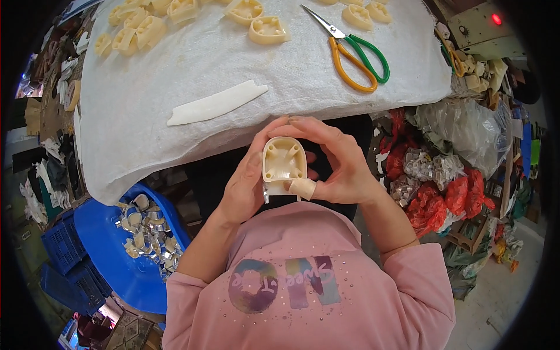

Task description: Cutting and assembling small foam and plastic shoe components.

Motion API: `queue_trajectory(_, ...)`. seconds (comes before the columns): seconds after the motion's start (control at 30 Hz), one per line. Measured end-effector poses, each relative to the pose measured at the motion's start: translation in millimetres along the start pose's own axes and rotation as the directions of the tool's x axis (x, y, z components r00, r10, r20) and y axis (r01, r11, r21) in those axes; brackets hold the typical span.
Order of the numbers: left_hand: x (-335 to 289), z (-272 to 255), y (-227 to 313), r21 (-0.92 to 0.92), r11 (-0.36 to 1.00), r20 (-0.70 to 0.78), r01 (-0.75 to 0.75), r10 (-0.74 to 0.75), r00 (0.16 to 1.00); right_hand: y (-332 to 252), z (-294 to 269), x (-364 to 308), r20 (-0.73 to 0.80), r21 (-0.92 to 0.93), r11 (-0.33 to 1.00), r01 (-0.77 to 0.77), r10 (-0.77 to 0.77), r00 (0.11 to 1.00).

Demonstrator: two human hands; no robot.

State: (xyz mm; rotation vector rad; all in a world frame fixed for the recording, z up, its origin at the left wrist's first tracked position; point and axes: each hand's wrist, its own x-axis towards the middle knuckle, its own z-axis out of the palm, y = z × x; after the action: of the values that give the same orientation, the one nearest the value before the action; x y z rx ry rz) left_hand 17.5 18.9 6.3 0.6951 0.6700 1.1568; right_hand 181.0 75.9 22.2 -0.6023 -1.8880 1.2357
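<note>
Between both hands is a cream plastic shoe heel [285, 159], its hollow side with several round posts facing up. A pale strip [276, 188] hangs at its near edge; how far it runs round the heel is hidden. My left hand [249, 178] is closed along the heel's left side. My right hand [338, 163] curves round the far and right sides, its taped thumb pressing at the near right corner. Beyond my hands, a white curved strip [217, 103] lies on the cloth-covered table [233, 73].
Scissors [344, 44] with one orange and one green handle lie partly spread at the table's right. More cream heels [269, 30] are along the far side. A blue tub [111, 245] at left holds silvery pieces [153, 233]. Red plastic bags [437, 204] lie at right.
</note>
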Motion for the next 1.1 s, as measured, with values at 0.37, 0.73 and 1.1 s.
queue_trajectory(0.37,-0.1,19.4,6.2,-0.031,0.999,-0.196,0.035,-0.040,0.980,10.6,18.3,-7.2,-0.158,0.067,0.997,-0.025,0.036,0.987)
queue_trajectory(0.73,-3.4,4.8,-3.6,-0.079,0.997,-0.132,0.021,-0.032,0.991,15.7,20.3,-15.1,-0.016,0.326,0.941,-0.092,0.102,0.995)
queue_trajectory(1.1,-1.2,12.9,-6.8,-0.192,0.981,-0.115,-0.038,0.016,0.993,17.0,19.8,9.2,0.187,0.640,0.554,-0.532,0.560,0.807)
